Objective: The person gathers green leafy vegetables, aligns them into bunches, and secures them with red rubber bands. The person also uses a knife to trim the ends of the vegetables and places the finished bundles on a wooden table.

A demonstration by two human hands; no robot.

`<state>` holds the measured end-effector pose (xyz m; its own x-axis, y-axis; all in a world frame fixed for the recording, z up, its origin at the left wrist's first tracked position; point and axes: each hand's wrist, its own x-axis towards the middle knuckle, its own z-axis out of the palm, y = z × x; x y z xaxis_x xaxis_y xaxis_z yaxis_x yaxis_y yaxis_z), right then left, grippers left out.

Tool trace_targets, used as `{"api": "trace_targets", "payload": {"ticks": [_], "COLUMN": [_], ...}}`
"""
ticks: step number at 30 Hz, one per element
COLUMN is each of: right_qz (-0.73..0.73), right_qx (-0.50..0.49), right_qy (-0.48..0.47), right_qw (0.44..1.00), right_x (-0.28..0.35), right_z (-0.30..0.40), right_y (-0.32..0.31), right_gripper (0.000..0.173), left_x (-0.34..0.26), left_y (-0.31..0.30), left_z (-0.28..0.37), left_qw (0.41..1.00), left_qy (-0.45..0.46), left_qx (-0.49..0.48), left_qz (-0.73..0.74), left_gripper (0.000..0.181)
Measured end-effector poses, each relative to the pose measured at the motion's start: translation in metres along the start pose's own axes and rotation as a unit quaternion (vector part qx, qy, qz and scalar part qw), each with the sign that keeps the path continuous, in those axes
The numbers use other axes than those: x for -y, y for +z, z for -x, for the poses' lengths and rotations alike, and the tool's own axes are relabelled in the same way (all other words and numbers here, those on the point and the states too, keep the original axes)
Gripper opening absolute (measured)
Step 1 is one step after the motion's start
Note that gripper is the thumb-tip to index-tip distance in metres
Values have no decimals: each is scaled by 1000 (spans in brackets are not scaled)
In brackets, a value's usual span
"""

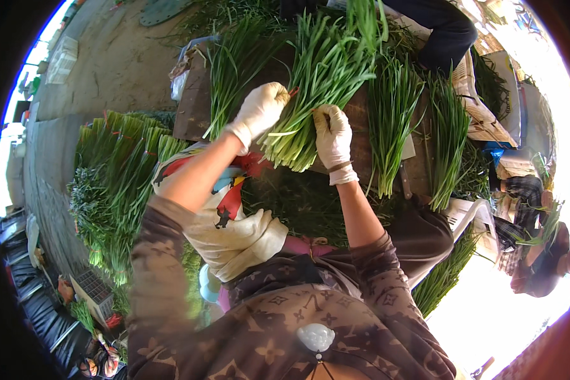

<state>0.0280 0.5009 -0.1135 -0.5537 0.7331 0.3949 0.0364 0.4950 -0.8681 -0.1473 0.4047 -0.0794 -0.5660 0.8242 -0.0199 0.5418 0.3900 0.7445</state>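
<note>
A thick bunch of Chinese chives (325, 71) lies in front of me on a dark wooden board (190, 111), its pale cut ends towards me. My left hand (264, 110), in a whitish glove, is shut at the bunch's left side, with a loop of red tie showing at its fingertips. On the other side, my gloved right hand (333, 135) has its fingers curled against the stalks. Whether those fingers pinch the tie's other end cannot be told. Leaves hide the tie's course around the bunch.
More loose chives (392, 128) lie right of the bunch, with a knife (405, 178) partly beneath. Tied bunches (118, 156) stand on the floor at left. White plastic crates (484, 114) are at right. Another person's bent leg (449, 35) is across the board.
</note>
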Motion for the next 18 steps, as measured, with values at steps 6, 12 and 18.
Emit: {"api": "trace_targets", "payload": {"ticks": [6,12,18], "right_qz": [75,-58,-122], "right_qx": [12,48,47], "right_qy": [3,118,196], "right_qw": [997,990,972], "right_x": [-8,-17,-3], "right_z": [29,24,13], "right_y": [41,41,37], "right_gripper": [6,5,7], "left_x": [9,9,-14], "left_y": [36,97,98], "left_z": [-2,31,35], "left_qw": [988,943,948], "left_qy": [-85,-141,-163], "left_qx": [6,-288,-272], "left_qz": [-129,-90,-41], "left_gripper": [25,13,15]}}
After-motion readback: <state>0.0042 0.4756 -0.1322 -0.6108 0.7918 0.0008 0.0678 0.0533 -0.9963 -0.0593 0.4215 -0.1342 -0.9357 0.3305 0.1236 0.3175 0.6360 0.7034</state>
